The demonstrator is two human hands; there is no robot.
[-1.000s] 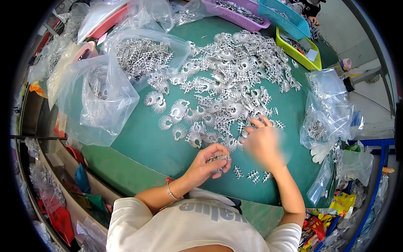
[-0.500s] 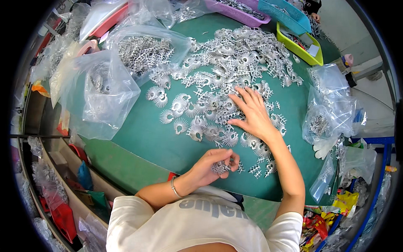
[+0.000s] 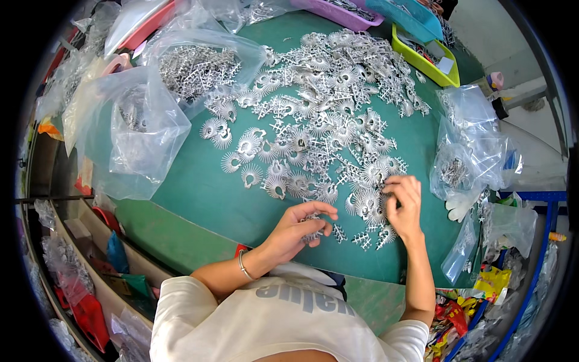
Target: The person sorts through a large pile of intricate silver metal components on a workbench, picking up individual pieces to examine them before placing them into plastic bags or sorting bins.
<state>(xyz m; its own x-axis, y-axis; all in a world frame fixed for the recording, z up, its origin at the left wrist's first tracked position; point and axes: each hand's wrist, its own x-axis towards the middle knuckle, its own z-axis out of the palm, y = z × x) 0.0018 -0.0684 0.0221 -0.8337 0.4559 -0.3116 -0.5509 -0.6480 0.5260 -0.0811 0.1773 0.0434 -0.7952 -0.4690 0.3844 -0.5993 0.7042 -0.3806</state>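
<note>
A small clump of grey branched pieces sits in the curled fingers of my left hand, just above the table's near side. Its thumb and index finger are spread apart above the clump. My right hand is at the right edge of the spread, fingers bent inward against a group of grey fan-shaped pieces. What its fingertips pinch, if anything, is hidden. A few loose branched pieces lie between my two hands. Beyond them a large heap of mixed fan-shaped and branched pieces covers the middle of the green table.
Clear plastic bags of grey pieces stand at the left, more bags at the right with a white glove. Along the back are a purple basket, a blue basket and a lime basket. Open-topped bins flank the lower left.
My right hand has moved from the heap's middle toward me and rightward, its spread fingers now bent inward. My left hand stays near its place with the clump, thumb and index finger opened wider.
</note>
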